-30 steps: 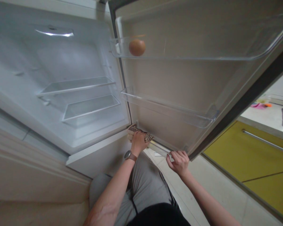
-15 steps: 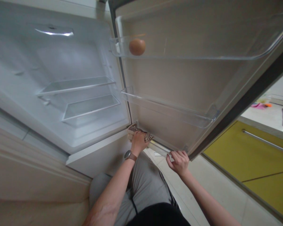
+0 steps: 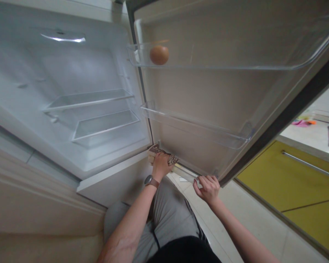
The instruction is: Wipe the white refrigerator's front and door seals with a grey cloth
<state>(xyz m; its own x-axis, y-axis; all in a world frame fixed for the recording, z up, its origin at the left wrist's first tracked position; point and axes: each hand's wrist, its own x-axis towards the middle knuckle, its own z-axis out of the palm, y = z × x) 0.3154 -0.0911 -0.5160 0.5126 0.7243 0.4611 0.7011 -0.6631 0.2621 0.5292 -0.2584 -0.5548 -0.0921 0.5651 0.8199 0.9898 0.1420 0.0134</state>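
A brown-and-cream patterned cloth (image 3: 154,150) is bunched under my left hand (image 3: 162,163), whose fingers wrap over it at the hinge side of the lowest door shelf (image 3: 185,171). Toward the outer end of that same shelf, my right hand (image 3: 208,188) has its fingers curled over the front rim, with the thumb sticking out to the left. The refrigerator door (image 3: 203,95) stands wide open above both hands. A brown egg (image 3: 159,55) sits in the clear top door shelf (image 3: 235,68).
To the left is the lit fridge compartment (image 3: 71,69) with two glass shelves (image 3: 105,124). A clear middle door shelf (image 3: 194,126) juts out above my hands. Yellow cabinets (image 3: 296,182) under a white counter (image 3: 315,142) stand at the right. My knees are below the door.
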